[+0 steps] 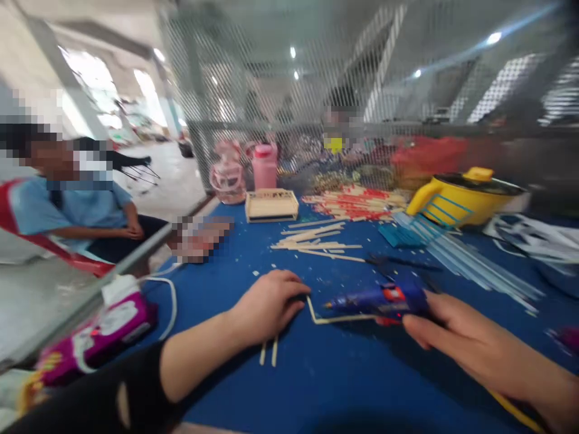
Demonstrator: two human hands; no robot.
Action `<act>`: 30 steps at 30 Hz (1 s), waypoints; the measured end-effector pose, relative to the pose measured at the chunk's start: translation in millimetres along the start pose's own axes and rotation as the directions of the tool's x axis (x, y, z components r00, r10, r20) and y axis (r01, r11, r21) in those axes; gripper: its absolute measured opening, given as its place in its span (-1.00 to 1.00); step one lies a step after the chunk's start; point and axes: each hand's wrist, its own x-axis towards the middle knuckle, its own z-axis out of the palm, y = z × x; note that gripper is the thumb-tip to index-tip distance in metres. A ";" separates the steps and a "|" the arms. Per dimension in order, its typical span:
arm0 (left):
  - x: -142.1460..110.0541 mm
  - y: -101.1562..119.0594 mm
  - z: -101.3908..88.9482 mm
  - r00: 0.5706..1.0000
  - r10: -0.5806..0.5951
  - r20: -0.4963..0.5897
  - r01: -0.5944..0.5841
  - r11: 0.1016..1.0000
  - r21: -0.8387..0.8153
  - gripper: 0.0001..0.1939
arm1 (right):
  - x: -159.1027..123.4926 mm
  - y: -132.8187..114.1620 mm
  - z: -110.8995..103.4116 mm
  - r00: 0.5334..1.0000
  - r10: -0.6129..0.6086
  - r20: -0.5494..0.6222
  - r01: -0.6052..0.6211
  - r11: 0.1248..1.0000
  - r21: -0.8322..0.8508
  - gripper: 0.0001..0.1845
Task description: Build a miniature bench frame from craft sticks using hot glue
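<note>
Surface: blue cloth or mat (344,386), flat and matte, flecked with pale crumbs and scraps.
Left hand (266,304): palm down, fingers curled together and pressing on thin pale wooden sticks; a black sleeve (90,398) with a hole covers the forearm.
Stick frame (319,316): slim pale sticks joined at a corner, one leg running up under the left fingertips, the other lying along the surface towards the right hand. Two more stick ends (268,352) poke out below the left palm.
Right hand (470,346): closed around the grip of a glue gun, fingers wrapped on it.
Glue gun (380,299): blue plastic with a red patch, blurred; its nozzle points left, just above the long leg of the frame, near the left fingertips.
Hands to each other: apart, the frame's corner lying between them.
Loose sticks (316,241): a scattered pale pile further back on the surface.
Red-tipped sticks (357,202): a heap behind that pile.
Glue rods (470,259): clear, long, round, fanned out on the right.
Yellow pot (461,196): glossy, with lid and handle.
Small wooden box (271,205): slatted, pale.
Pink bottle (265,167): behind the box.
Purple packet (104,328): at the left edge.
Person (67,205): seated at left, in a blue shirt.
</note>
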 end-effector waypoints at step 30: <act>1.1 -4.0 -0.6 0.973 0.219 0.068 -0.227 0.964 0.136 -0.70 | 9.5 -12.1 9.0 0.958 -0.142 0.248 0.165 0.983 -0.075 -0.75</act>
